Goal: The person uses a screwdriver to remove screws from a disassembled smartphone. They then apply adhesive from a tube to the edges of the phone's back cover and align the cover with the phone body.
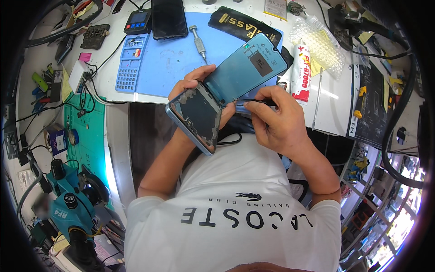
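Note:
My left hand (pixel 192 81) is wrapped round an opened smartphone body (pixel 195 115) with a blue edge, tilted above my lap. Grey residue lines the inside of its frame. A phone screen panel (pixel 242 72), bluish with a dark label, leans up and away from the body's far edge, meeting it near my left fingers. In my right hand (pixel 281 120) is a slim dark tool, apparently tweezers (pixel 256 101), pinched between thumb and fingers. Its fine tip points left to the panel's lower corner, close to my left thumb. Whether the tip grips anything is too small to tell.
Across the blue mat (pixel 167 68) lie a screwdriver (pixel 198 44), a black phone (pixel 169 18) and a black pouch (pixel 244 25). A glue tube (pixel 301 72) and metal rod (pixel 317 97) are at right. A teal microscope (pixel 72 195) stands at lower left.

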